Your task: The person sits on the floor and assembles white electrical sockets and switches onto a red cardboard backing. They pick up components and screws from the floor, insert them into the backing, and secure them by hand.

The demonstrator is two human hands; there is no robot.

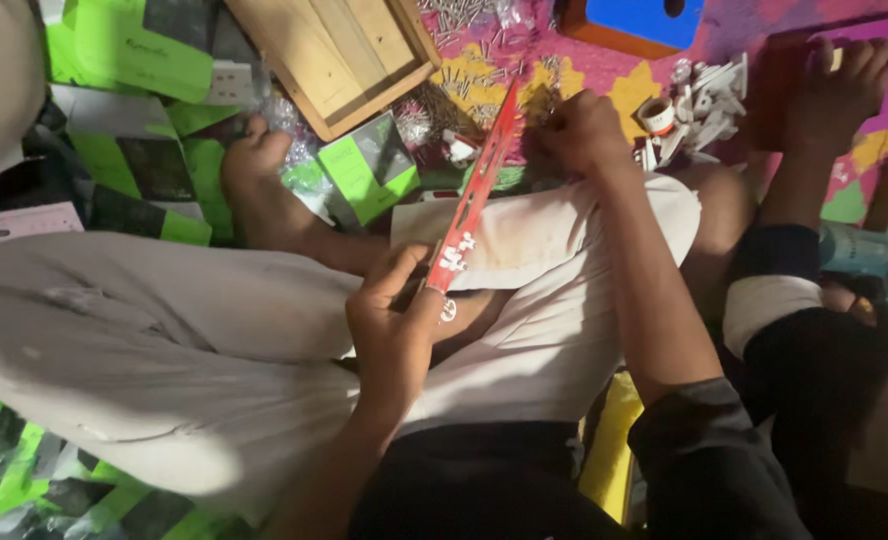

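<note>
red flat plastic strip (474,190), slotted

- A red strip (474,190) with white fittings is held edge-on.
- The trousers (164,330) are seen as pale off-white.
- The floor mat (564,70) is patterned in pink, yellow and green patches.
- Boxes (359,170) are coloured bright green and black.
- A wooden tray (334,50) is shown in light tan.
- A blue panel (644,20) is edged in orange.

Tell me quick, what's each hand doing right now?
Left hand: closed, holding the lower end of the red strip.
Right hand: closed at the strip's top end; what it pinches cannot be told.
</note>
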